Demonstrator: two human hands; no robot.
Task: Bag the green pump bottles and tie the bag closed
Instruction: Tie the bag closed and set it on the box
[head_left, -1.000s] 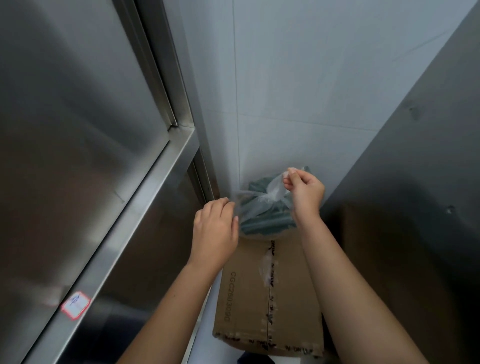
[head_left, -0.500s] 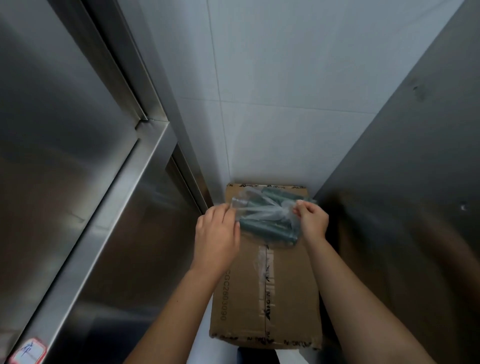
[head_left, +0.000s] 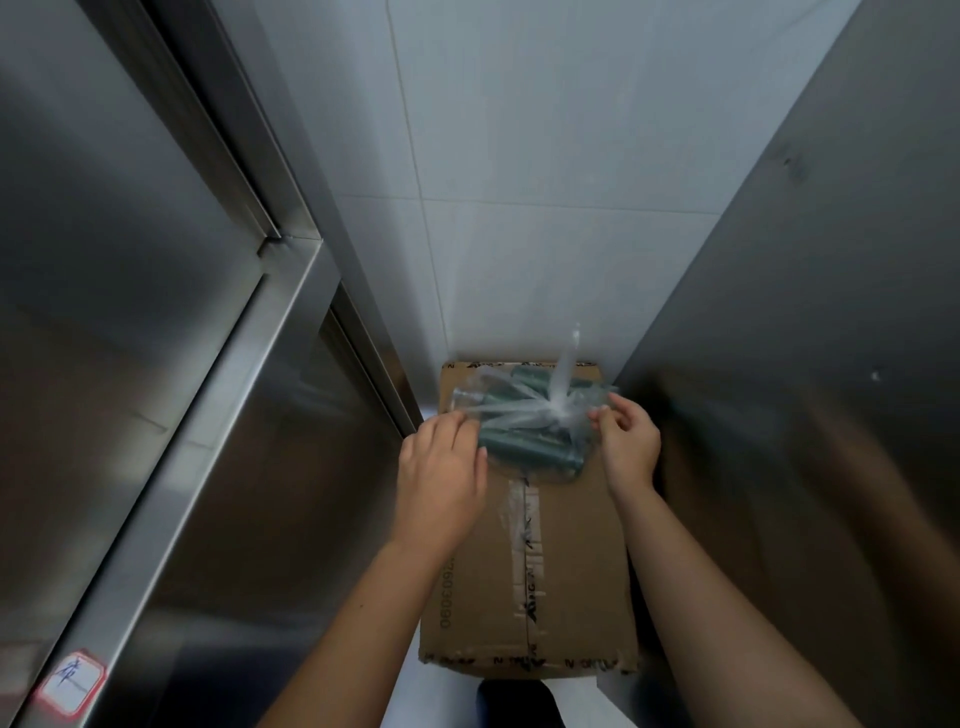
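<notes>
A clear plastic bag (head_left: 511, 415) holding several dark green pump bottles (head_left: 524, 451) lies on the far end of a taped cardboard box (head_left: 566, 566). The bag's neck is gathered into a knot near its right side, and a twisted tail (head_left: 566, 364) sticks up from it. My left hand (head_left: 441, 478) pinches a stretched strip of the plastic at the bag's left edge. My right hand (head_left: 626, 441) grips the plastic just right of the knot. Parts of the bottles are hidden behind the crumpled plastic.
The box stands on the floor in a narrow gap between stainless steel cabinet doors (head_left: 130, 338) on the left and a dark metal panel (head_left: 831, 364) on the right. A white tiled wall (head_left: 545, 182) closes the back.
The bag has come down from mid-air onto the far end of the box. My hands have moved apart along the plastic, and the tail now stands up from the knot.
</notes>
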